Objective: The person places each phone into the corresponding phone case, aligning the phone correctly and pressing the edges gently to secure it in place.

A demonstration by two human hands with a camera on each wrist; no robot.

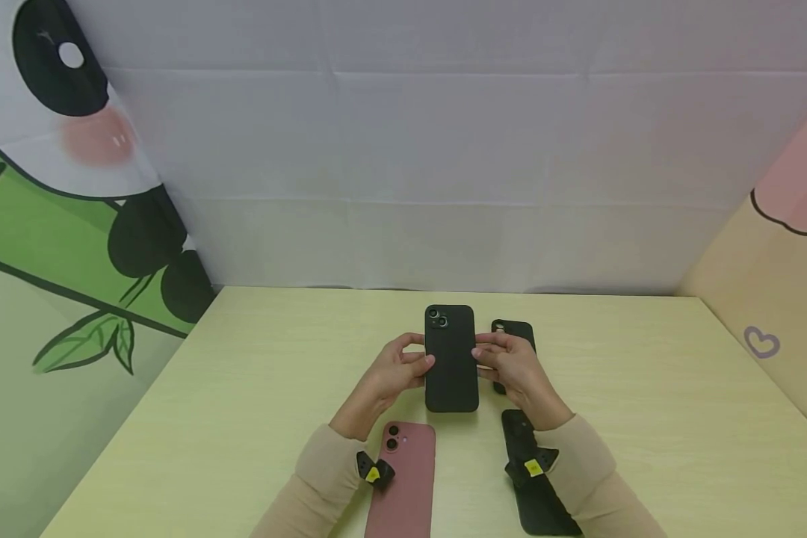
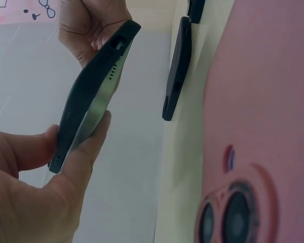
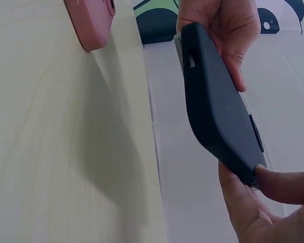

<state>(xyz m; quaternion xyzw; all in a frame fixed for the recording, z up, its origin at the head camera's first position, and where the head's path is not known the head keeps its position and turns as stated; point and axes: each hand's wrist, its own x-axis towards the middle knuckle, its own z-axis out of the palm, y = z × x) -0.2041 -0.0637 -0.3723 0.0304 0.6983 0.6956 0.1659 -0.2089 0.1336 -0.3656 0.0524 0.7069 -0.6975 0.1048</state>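
Both hands hold up a phone in a matte black case [image 1: 451,373], its camera side facing me and its long side upright. My left hand [image 1: 395,373] pinches the left edge, thumb on the back and fingers on the far face. At the opposite edge, my right hand [image 1: 514,366] grips it the same way. In the left wrist view, the black-cased phone [image 2: 78,106] shows its port end and a pale, reflecting front face. From the right wrist, the phone [image 3: 218,106] appears raised off the table.
A pink phone [image 1: 406,482] lies below my left wrist, camera side up. Under my right forearm lies a black phone [image 1: 541,502], partly covered. Another black phone [image 1: 526,330] is partly hidden behind my right hand. A pale wall sheet [image 1: 444,149] rises behind the table [image 1: 296,344].
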